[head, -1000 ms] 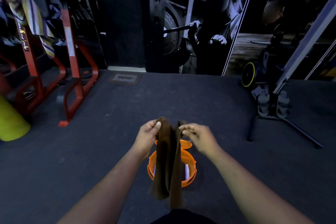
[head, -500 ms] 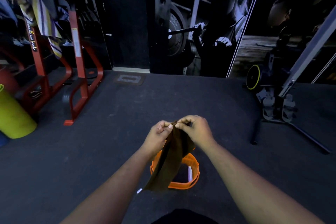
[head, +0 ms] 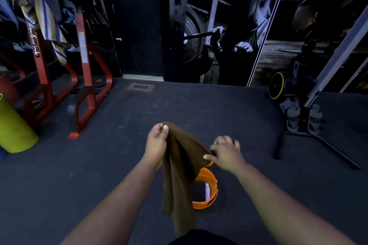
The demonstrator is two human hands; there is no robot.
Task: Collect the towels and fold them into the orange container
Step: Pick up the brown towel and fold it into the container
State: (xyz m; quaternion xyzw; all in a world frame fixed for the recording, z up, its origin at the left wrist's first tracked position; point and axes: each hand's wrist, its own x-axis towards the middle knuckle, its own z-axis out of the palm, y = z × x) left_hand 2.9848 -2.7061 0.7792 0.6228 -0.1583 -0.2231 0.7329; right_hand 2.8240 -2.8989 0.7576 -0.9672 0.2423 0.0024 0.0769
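Observation:
A brown towel [head: 182, 165] hangs folded lengthwise in front of me, above the floor. My left hand [head: 156, 143] pinches its upper corner between thumb and fingers. Lower and to the right, my right hand [head: 225, 152] pinches the towel's other top end. The orange container [head: 208, 195] stands on the floor below, its left part hidden behind the hanging cloth. Something pale lies inside it. A striped yellow and purple towel [head: 49, 26] is draped over the red rack at the far left.
The red steel rack [head: 83, 77] stands on the left with a yellow-green cylinder [head: 14, 127] beside it. A rowing machine [head: 304, 111] with a long rail occupies the right. Dark rubber floor [head: 99, 175] surrounds the container. A poster wall closes the back.
My hands met at the towel's top half a second ago. They have since drawn apart, the right one sliding down and right, so the towel is stretched between them.

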